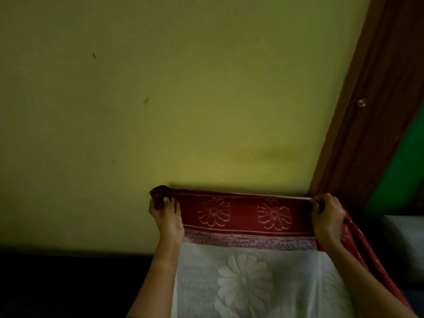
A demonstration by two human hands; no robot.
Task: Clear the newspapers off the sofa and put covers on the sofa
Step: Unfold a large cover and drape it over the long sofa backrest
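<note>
- Cloth cover, white with raised flowers and a dark red flowered border along the top, hangs stretched between two raised hands. Its top edge is held up in front of the wall, above the sofa's level.
- Its upper left corner is bunched in the left hand, fingers curled tight into the red fabric.
- The right hand clenches the upper right corner, and red border trails down past that wrist.
- A dark sofa lies low at the left, in deep shadow.
- A yellow-green painted wall fills the background.
- A brown wooden door frame with a small round metal knob stands at the right.
</note>
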